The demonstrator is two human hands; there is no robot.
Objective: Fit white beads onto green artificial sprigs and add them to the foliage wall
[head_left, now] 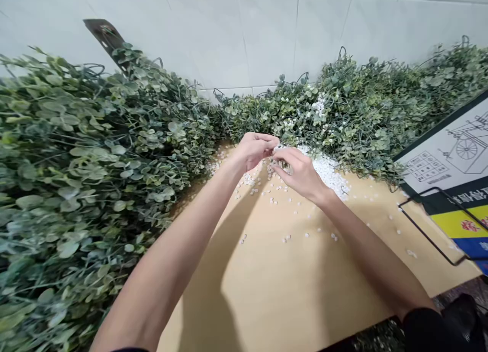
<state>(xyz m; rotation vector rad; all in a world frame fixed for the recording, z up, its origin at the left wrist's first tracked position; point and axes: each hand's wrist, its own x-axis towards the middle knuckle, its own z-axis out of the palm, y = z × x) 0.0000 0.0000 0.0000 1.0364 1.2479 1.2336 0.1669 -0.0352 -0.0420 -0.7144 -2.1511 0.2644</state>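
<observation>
My left hand (256, 149) and my right hand (300, 172) meet above the far part of a light wooden table (274, 281). The left fingers are bent together, with their tips close to those of the right. Right thumb and fingers curve into a pinch. At the meeting fingertips a small white piece shows, too small to tell its exact kind or which hand grips it. Beside and behind my right hand lies a heap of small round white pieces (331, 178). More of the same are scattered on the wood below both hands.
Artificial leafy greenery (152, 133) borders the left and back, with white pieces (319, 108) caught in it. A dark flat strip (107, 39) leans against the tiled wall (213, 31). At right stand a printed board (453, 153) and a black wire frame (427, 235).
</observation>
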